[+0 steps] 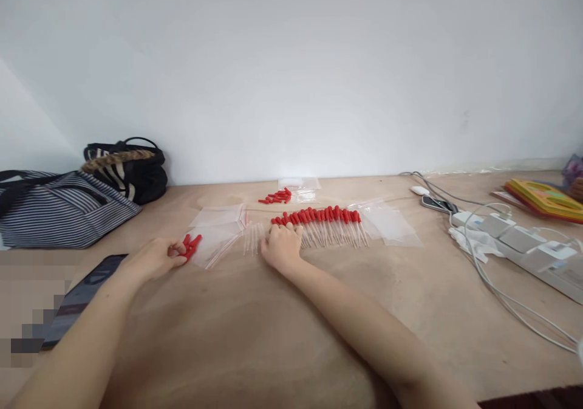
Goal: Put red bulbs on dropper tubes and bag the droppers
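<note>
My left hand [166,256] is at the left, its fingers curled at a few loose red bulbs [192,245] beside clear zip bags [214,233]. Near the middle, my right hand [283,244] rests with bent fingers at the left end of a row of clear droppers with red bulbs [323,216]; what its fingertips hold is hidden. Just left of it lie several clear tubes without bulbs [251,239]. Behind the row is a small pile of red bulbs [276,197], next to more clear tubes [304,195]. More clear bags [392,222] lie right of the row.
A dark phone [86,296] lies under my left forearm. A striped bag [68,208] and a black bag [146,175] stand at the back left. On the right are a power strip [523,242], white cables, a crumpled tissue [476,244] and a yellow stack [544,197]. Part of another person's hand shows at the right edge.
</note>
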A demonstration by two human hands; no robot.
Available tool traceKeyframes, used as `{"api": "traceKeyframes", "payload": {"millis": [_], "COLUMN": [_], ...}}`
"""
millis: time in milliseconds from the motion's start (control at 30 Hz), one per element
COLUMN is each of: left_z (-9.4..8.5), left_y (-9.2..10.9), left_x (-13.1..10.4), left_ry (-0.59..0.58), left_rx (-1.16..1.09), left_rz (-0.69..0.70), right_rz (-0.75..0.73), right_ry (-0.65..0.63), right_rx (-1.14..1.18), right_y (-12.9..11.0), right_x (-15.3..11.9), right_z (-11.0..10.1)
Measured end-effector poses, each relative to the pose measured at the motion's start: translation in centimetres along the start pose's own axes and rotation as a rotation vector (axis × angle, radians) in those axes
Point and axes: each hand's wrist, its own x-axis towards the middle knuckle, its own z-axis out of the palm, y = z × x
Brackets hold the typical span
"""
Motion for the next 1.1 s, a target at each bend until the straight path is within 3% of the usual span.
{"api": "traceKeyframes", "payload": {"millis": [133, 333, 467, 533, 633, 767, 833, 933, 1100], "left_z": [0.5, 1.4, 2.0, 2.8, 4.9, 7.8, 8.6, 9.0, 9.3], "left_y": [0.7, 1.8, 3.0, 4.4, 7.4, 11.3, 12.6, 13.7, 14.1], "left_x": [-0.2, -0.2, -0.2, -0.6, -2.0, -4.0, -4.3, -4.1, -3.4], "left_ry": [0.036, 0.149, 0.191, 0.262, 0.430, 0.375, 0.349, 0.333, 0.354], "left_rx": [0.062, 0.177, 0.152, 0.087, -0.140, -0.295, -0.329, -0.356, -0.364], "left_rz": [-0.064, -0.024, 0.051, 0.188, 0.608, 0.882, 0.941, 0.968, 0.977], "right_rz": [0.101, 0.139, 0.126, 0.076, -0.092, -0.372, -0.466, -0.485, -0.456], "right_ry": [-0.126, -0.160, -0.126, -0.066, 0.063, 0.149, 0.152, 0.111, 0.022], "right_rx": [-0.009, -0.008, -0.004, 0.008, 0.062, 0.114, 0.126, 0.138, 0.157], "right_y": [-0.9, -0.5, -0.4, 0.3, 2.9, 9.1, 12.2, 15.2, 16.2], "right_x": [1.4, 1.9, 1.5, 0.7, -1.1, -4.0, -5.0, -5.9, -5.9], "right_z": [0.7, 0.9, -0.1, -0.9, -2.3, -4.2, -4.9, -5.3, -5.2]}}
